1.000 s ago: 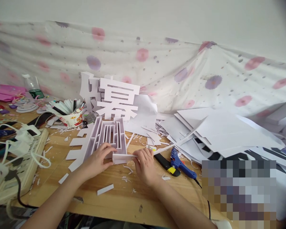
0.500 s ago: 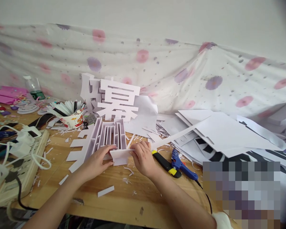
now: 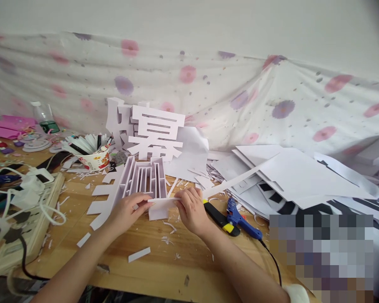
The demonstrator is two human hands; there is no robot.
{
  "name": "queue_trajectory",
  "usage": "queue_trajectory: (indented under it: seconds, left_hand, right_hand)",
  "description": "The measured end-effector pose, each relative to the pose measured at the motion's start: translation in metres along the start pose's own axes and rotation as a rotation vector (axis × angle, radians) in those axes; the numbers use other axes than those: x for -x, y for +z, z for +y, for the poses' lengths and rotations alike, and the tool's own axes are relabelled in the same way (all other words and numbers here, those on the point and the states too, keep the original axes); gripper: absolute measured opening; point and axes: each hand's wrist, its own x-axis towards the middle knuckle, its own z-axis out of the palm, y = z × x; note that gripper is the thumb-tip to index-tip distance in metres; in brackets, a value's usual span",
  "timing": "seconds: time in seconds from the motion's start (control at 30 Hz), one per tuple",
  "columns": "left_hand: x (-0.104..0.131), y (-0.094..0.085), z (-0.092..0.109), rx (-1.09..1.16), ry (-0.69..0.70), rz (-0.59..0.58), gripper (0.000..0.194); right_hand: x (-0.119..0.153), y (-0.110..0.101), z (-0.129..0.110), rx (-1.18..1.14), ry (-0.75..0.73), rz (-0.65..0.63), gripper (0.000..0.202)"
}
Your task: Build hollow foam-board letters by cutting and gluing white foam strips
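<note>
While the right hand (image 3: pixel 192 211) keeps the white strip (image 3: pixel 229 184) pinched at the near end of the slatted white frame (image 3: pixel 162 179), the left hand (image 3: pixel 128 210) has lifted its thumb, now closing on the strip's left end. The glue gun (image 3: pixel 241 221) and cutter (image 3: pixel 217 215) lie right of the frame.

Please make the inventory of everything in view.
strip: one, white, held
frame: one, white, centre
letters: at least two, white, back
cutter: one, black-yellow, right
glue gun: one, blue, right
sheets: several, white, right
scraps: many, white, around
cup: one, white-red, left
pens: several, white-black, in cup
bottle: one, clear, back left
power bar: one, cream, left
plugs: several, mostly white, left
curtain: one, flowered white, back
table: one, brown, below
left hand: one, bare, centre
right hand: one, bare, centre
</note>
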Motion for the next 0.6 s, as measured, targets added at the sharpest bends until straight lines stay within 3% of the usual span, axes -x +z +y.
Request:
queue_trajectory:
  seconds: [0.3, 0.6]
  left_hand:
    - [0.0025, -0.0013, -0.0008, -0.088, 0.181, 0.015, 0.021]
    - [0.0049, 0.0006, -0.0089, -0.108, 0.152, 0.009, 0.023]
  right_hand:
    - [0.0018, 0.0006, -0.002, 0.004, 0.005, -0.026, 0.013]
    - [0.0039, 0.002, -0.003, 0.016, 0.014, -0.048, 0.013]
